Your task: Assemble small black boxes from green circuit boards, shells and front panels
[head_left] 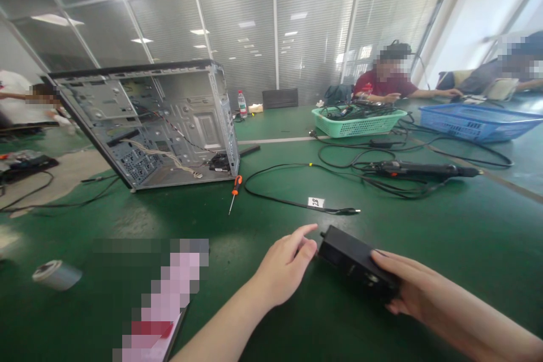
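My right hand point(405, 277) is closed around one end of a black rectangular box point(354, 260) with a small knob-like piece at its far corner; its exact kind does not show. Just left of that corner is my left hand point(286, 266), its index finger stretched out and the thumb a little apart, holding nothing visible. Beyond the hands lies a black cable point(292, 202) with a plug end and a small white paper label point(316, 202). An orange-and-black screwdriver point(236, 189) rests farther left, by the computer case.
An open computer case point(203, 124) stands at the left. A black electric screwdriver point(424, 171) lies at right among loose cables. Behind it are a green basket point(360, 124) of cables and a blue basket point(479, 124). A roll of tape point(57, 275) sits front left. People sit at the back right.
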{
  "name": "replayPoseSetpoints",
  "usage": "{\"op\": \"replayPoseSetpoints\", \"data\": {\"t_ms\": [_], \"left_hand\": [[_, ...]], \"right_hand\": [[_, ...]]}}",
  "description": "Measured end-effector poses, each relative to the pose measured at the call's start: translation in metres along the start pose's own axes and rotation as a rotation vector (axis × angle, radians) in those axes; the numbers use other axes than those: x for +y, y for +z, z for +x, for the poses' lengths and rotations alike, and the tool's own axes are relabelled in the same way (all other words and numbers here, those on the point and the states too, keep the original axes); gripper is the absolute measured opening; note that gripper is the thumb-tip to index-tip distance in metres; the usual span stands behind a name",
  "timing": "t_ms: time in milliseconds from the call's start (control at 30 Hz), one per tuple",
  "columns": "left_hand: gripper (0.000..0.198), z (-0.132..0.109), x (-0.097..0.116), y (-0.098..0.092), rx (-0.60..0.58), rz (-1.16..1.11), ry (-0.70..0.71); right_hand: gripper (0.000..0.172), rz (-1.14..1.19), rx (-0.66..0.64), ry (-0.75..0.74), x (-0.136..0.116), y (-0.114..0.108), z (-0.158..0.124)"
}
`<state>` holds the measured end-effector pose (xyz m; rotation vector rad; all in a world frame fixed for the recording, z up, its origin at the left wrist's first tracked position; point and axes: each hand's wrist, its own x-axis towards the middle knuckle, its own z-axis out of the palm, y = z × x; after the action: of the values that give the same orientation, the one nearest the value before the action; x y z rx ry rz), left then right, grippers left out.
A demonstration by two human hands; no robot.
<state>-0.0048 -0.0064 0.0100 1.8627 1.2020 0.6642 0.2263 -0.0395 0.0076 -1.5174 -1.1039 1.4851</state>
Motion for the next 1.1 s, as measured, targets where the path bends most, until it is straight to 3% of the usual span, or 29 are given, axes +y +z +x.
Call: {"op": "replayPoseSetpoints", "data": {"t_ms": [67,167,233,333,467,633,800,933,1100], "left_hand": [[0.041,0.003,-0.007,0.0,0.019,-0.074,-0.007],[0.028,0.009,-0.019,0.002,0.126,-0.28,-0.012],[0.021,0.014,-0.025,0.003,0.156,-0.395,-0.021],[0.018,0.016,-0.028,0.005,0.17,-0.454,-0.011],[0.019,0.012,-0.022,0.003,0.206,-0.258,0.034],[0.017,0.007,-0.013,-0.004,0.267,0.021,0.146],[0.034,0.007,-0.014,-0.005,0.311,0.012,0.234],[0.048,0.007,-0.015,-0.004,0.319,0.098,0.244],[0.044,0.007,-0.016,-0.003,0.35,0.249,0.365]], "right_hand": [[0.047,0.026,-0.057,0.042,-0.014,0.027,0.007],[0.054,-0.202,-0.09,-0.094,-0.031,0.047,0.019],[0.058,-0.315,-0.099,-0.198,-0.036,0.049,0.026],[0.069,-0.254,-0.042,-0.285,-0.031,0.047,0.036],[0.083,-0.079,-0.051,-0.289,-0.015,0.046,0.046],[0.065,-0.162,-0.058,-0.449,-0.005,0.041,0.048],[0.05,-0.24,-0.079,-0.594,-0.004,0.037,0.037],[0.041,-0.225,-0.061,-0.579,-0.005,0.038,0.035],[0.034,-0.156,-0.07,-0.502,-0.006,0.039,0.038]]}}
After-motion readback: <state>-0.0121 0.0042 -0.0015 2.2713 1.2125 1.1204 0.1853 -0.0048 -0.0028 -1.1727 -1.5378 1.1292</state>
